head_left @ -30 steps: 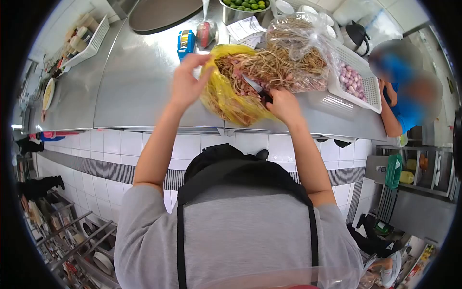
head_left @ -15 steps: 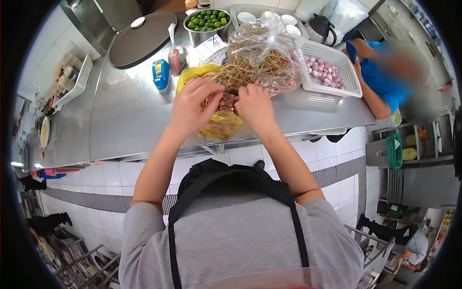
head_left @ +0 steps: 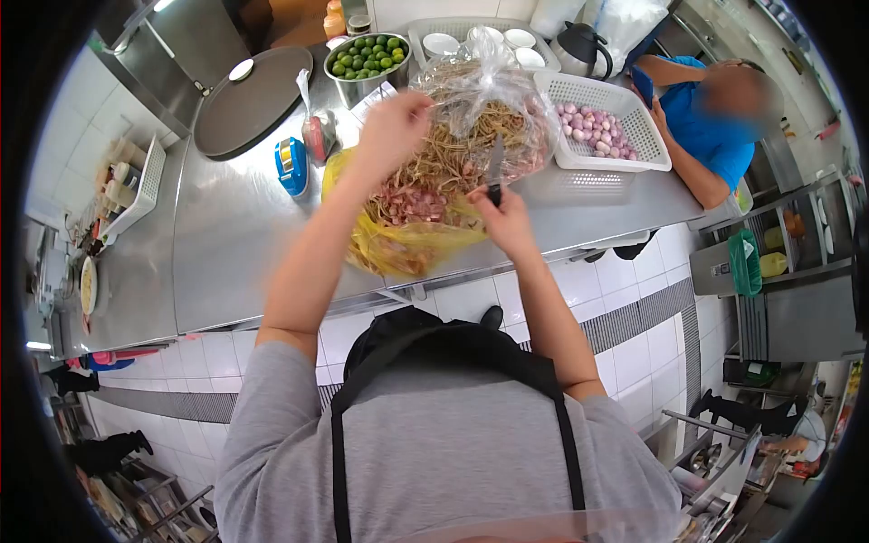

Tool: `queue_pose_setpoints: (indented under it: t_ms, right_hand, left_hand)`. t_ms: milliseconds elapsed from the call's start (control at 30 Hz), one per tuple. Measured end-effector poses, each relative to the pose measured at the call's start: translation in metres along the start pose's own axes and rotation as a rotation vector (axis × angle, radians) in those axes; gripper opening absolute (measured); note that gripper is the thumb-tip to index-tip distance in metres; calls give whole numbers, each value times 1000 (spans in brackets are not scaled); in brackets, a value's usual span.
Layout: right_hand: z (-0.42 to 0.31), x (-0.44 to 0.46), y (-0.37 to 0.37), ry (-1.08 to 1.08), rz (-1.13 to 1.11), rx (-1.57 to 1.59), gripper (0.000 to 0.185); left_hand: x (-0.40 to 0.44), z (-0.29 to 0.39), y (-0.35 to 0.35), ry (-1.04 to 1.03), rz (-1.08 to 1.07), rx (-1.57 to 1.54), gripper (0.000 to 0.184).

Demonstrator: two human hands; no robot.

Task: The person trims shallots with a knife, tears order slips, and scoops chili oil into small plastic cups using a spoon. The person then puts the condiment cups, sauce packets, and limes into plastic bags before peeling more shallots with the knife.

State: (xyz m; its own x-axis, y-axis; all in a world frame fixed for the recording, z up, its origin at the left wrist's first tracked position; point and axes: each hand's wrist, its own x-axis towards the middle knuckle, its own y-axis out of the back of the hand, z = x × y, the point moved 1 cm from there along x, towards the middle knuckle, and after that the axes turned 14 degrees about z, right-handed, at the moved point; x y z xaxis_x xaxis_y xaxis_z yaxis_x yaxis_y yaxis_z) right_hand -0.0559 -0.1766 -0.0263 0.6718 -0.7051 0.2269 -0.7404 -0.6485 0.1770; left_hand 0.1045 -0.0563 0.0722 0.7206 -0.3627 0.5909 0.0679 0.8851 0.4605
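A small knife (head_left: 496, 166) with a dark handle points up and away from me, my right hand (head_left: 510, 222) closed around its handle. My left hand (head_left: 396, 131), slightly blurred, is over the near left side of a clear plastic bag (head_left: 489, 77). Its fingers are drawn together, and what they hold is hidden. Dry brown stringy stalks (head_left: 453, 149) lie in and spill from the clear bag, with pinkish pieces among them. Just nearer to me, an opened yellow plastic bag (head_left: 412, 249) holds reddish-purple peel-like scraps (head_left: 412, 205).
A white basket of small purple shallots (head_left: 597, 131) stands to the right, by a person in blue (head_left: 724, 118). Behind are a metal pot of limes (head_left: 367, 59) and a tray of white bowls (head_left: 441, 43). A blue tape dispenser (head_left: 291, 166) and a round dark tray (head_left: 253, 100) are left.
My hands have parted from above the yellow bag. The left moved up to the clear bag; the right moved right and down, the knife now raised upright. More reddish scraps show.
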Motion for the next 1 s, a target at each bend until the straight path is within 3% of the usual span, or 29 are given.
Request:
queue_pose_setpoints:
  t_ms: [67,200,233,300,367,433,633,700,767,833,900,967,1000]
  right_hand:
    - [-11,9,9,-22,59,84,16]
    - [-36,17,23,-102,97,165,11]
    - [-39,17,25,-166,125,150,10]
    - [-32,15,25,-197,135,187,10]
    - [-29,9,24,-235,139,228,9]
    - [-32,6,23,-332,109,350,8]
    - [-55,11,-12,-518,-10,564,15]
    - [-54,10,-32,-490,-27,603,19]
    - [-40,13,-51,-144,-24,219,23]
    - [-17,13,-59,-62,-86,52,25]
    - [-11,11,-56,42,10,-48,24]
    - [-5,7,-51,10,12,8,19]
    - [-3,9,-51,8,7,64,17]
  left_hand:
    - [-25,14,-31,-210,-106,235,40]
    - [-31,-4,-71,-213,-41,388,57]
    - [-20,-5,-67,-215,-39,389,57]
    - [0,-11,-54,-65,-253,202,54]
    - [20,-8,-33,-121,-277,154,52]
    - [37,-8,-19,19,-397,43,50]
    - [32,-1,15,-1,-222,-116,49]
    - [22,-17,17,-125,-74,-237,47]
    - [9,-24,22,-117,-14,-289,42]
    - [-8,-36,28,262,1,-384,39]
    - [-21,-56,26,297,1,-496,37]
    - [-41,-56,30,607,-81,-755,37]
    - [-44,-56,33,640,-96,-752,35]
